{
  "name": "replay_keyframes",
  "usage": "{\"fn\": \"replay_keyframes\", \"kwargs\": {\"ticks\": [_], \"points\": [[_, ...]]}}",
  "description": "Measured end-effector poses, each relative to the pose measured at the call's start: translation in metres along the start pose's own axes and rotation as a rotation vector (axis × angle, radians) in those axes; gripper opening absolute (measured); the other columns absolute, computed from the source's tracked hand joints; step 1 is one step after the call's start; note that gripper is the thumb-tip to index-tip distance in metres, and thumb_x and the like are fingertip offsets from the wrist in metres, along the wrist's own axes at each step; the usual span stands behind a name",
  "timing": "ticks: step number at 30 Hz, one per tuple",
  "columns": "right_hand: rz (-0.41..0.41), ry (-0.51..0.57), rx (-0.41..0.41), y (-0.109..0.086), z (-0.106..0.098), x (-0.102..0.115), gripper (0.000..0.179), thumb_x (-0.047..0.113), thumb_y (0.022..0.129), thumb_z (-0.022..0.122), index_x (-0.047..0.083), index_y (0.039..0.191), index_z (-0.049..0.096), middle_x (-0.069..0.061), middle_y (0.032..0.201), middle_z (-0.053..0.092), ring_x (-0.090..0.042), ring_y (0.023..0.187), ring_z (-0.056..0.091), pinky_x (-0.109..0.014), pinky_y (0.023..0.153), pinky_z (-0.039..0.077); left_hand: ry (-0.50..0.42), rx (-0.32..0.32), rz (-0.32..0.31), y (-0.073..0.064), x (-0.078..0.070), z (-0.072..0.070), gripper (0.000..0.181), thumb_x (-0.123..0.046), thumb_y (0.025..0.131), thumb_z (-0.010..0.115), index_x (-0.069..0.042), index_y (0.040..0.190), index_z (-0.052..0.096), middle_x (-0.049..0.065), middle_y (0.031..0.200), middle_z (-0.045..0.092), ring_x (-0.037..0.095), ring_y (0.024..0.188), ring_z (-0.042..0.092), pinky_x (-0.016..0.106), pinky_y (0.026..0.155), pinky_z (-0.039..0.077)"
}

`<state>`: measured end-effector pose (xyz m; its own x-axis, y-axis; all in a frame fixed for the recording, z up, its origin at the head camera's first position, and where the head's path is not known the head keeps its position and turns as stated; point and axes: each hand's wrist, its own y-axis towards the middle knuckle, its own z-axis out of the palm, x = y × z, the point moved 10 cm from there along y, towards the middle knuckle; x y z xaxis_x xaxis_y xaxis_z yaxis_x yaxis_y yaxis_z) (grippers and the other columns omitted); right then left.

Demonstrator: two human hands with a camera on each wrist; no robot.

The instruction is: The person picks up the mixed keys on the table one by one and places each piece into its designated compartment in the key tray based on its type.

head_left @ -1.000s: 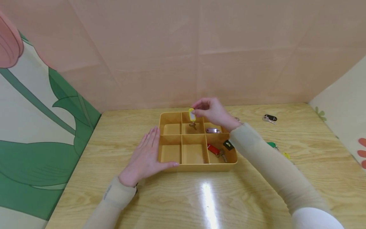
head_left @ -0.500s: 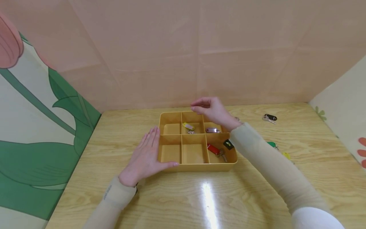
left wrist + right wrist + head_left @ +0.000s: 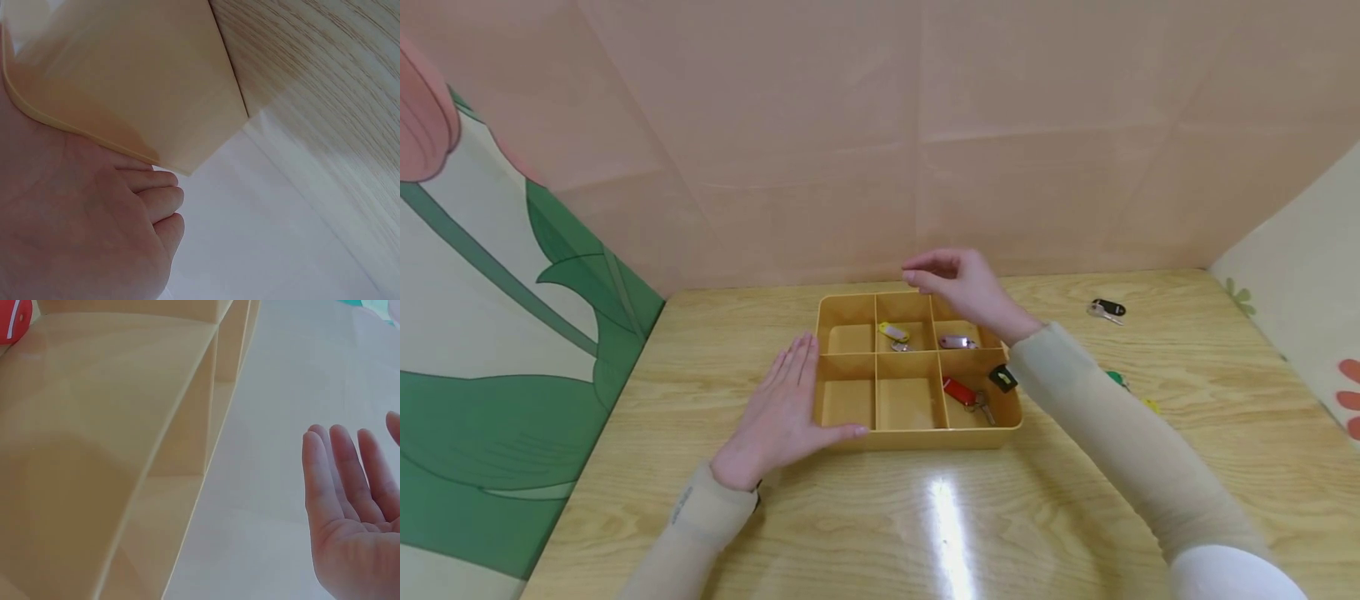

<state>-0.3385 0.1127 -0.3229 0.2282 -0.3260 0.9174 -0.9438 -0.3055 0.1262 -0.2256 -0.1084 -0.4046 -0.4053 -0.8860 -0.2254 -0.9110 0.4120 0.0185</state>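
Note:
An orange-yellow divided tray [image 3: 917, 440] stands on the wooden table. My left hand [image 3: 782, 417] lies flat against its left side, the thumb reaching along the front rim; the left wrist view has the palm [image 3: 87, 219] against the tray wall. Above the back of the tray hovers my right hand [image 3: 962, 287], holding nothing, its fingers extended and loosely bent. Below it, the yellow key tag [image 3: 893, 332] with its key rests in the back middle compartment. A pale purple key tag [image 3: 955, 342] sits back right. Front right contains a red key tag [image 3: 958, 392] with a key and a dark tag [image 3: 1002, 378].
On the table to the right lie a black key tag [image 3: 1108, 307] with a key, a green tag [image 3: 1116, 377] and another yellow tag [image 3: 1152, 406], the latter two partly hidden by the right sleeve. A pinkish wall covering [image 3: 880, 167] rises behind the table.
The yellow key tag left my right hand's fingertips and dropped into the back middle compartment. My right hand then rose slightly. The left hand stays put.

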Motion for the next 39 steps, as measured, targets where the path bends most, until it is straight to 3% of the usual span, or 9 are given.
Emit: {"fn": "replay_keyframes", "kwargs": {"ticks": [7, 17, 25, 33, 39], "points": [[-0.006, 0.001, -0.003, -0.005, -0.002, 0.001, 0.033, 0.033, 0.099, 0.070, 0.009, 0.120, 0.074, -0.008, 0.114, 0.073, -0.023, 0.097, 0.067, -0.053, 0.094, 0.053, -0.002, 0.001, -0.004, 0.000, 0.001, 0.001, 0.134, -0.095, 0.077, 0.042, 0.001, 0.161, 0.001, 0.015, 0.168, -0.004, 0.026, 0.154, -0.002, 0.037, 0.124, -0.001], [0.002, 0.003, -0.009, -0.011, -0.005, 0.003, 0.031, 0.031, 0.099, 0.070, 0.008, 0.119, 0.074, -0.007, 0.114, 0.073, -0.020, 0.100, 0.067, -0.034, 0.088, 0.057, -0.006, -0.003, 0.001, -0.001, 0.000, -0.001, 0.134, -0.095, 0.077, 0.041, 0.002, 0.161, 0.001, 0.016, 0.167, -0.003, 0.028, 0.154, 0.000, 0.038, 0.124, 0.001], [-0.005, 0.001, -0.010, -0.015, -0.007, 0.003, 0.032, 0.031, 0.099, 0.070, 0.008, 0.120, 0.074, -0.008, 0.116, 0.073, -0.021, 0.102, 0.069, -0.036, 0.091, 0.056, 0.005, -0.009, 0.004, -0.001, 0.000, -0.001, 0.134, -0.096, 0.076, 0.038, 0.001, 0.161, 0.001, 0.016, 0.168, -0.003, 0.030, 0.154, 0.003, 0.039, 0.124, 0.002], [-0.001, -0.012, -0.012, -0.020, -0.011, 0.003, 0.034, 0.033, 0.099, 0.070, 0.009, 0.122, 0.074, -0.007, 0.116, 0.073, -0.021, 0.103, 0.069, -0.039, 0.095, 0.054, 0.011, -0.026, 0.016, 0.000, -0.001, -0.003, 0.134, -0.096, 0.076, 0.038, 0.002, 0.161, 0.003, 0.020, 0.168, 0.005, 0.031, 0.154, 0.005, 0.040, 0.124, 0.004], [-0.005, -0.010, -0.011, -0.023, -0.014, 0.000, 0.035, 0.032, 0.099, 0.071, 0.008, 0.124, 0.074, -0.007, 0.118, 0.073, -0.024, 0.107, 0.069, -0.036, 0.095, 0.054, 0.014, -0.015, 0.011, 0.001, -0.001, -0.001, 0.135, -0.097, 0.076, 0.038, 0.001, 0.161, 0.000, 0.017, 0.168, -0.001, 0.030, 0.154, 0.003, 0.039, 0.124, 0.002]]}}
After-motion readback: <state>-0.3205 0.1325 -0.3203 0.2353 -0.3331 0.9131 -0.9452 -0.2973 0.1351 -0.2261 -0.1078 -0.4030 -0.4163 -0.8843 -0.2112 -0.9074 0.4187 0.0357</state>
